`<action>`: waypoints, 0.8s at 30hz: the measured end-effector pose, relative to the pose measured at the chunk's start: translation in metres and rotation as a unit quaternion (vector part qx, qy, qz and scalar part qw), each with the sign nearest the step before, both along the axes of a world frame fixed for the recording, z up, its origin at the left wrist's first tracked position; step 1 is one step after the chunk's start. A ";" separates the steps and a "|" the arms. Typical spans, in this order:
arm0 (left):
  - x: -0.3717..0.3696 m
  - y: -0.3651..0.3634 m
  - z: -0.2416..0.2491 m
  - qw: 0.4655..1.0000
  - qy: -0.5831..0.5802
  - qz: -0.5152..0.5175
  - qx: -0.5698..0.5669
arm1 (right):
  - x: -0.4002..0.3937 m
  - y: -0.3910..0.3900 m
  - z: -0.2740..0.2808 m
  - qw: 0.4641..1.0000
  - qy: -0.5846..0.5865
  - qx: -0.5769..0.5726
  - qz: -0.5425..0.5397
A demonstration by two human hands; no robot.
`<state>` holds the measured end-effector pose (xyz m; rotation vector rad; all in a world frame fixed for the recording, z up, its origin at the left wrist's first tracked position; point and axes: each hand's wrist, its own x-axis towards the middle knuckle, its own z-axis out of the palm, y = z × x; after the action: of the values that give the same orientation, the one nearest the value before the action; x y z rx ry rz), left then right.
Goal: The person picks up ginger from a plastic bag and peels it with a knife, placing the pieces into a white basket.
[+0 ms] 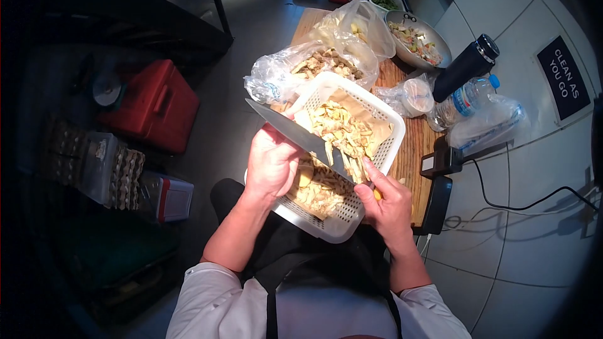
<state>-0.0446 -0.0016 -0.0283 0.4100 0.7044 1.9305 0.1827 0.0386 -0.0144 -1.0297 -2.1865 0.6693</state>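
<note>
A wide-bladed kitchen knife (290, 129) lies slantwise over a white perforated plastic basket (397, 144). Its handle end is in my right hand (386, 204), where a bit of yellow shows; the tip points up and left. Pale yellow, torn-looking strips of food (342, 129) lie on brown paper in the basket, some against the blade beside my right fingers. My left hand (271, 162) is closed beside the blade at the basket's left side. Its fingertips are partly hidden by the blade, and I cannot tell what they hold. More pieces (314, 191) lie nearer my body.
Behind the basket, a wooden table (405, 179) bears plastic bags of food pieces (330, 63), a metal pan (433, 44), a dark flask (466, 66) and a water bottle (461, 103). A red cooler (154, 107) and egg trays (125, 179) stand at left.
</note>
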 end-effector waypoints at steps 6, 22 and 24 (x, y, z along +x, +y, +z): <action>0.008 -0.004 0.007 1.000 -0.002 -0.017 -0.014 | -0.002 0.001 -0.001 1.000 0.006 0.014 0.001; 0.010 -0.010 -0.002 0.997 -0.038 -0.073 0.008 | 0.001 0.004 0.001 1.000 -0.002 0.009 0.009; 0.007 -0.009 0.001 0.998 -0.026 -0.052 0.003 | 0.002 -0.001 0.002 1.000 -0.001 0.006 0.014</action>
<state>-0.0376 -0.0106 -0.0269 0.3902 0.6313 1.8397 0.1846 0.0378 -0.0119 -0.9943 -2.2075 0.6669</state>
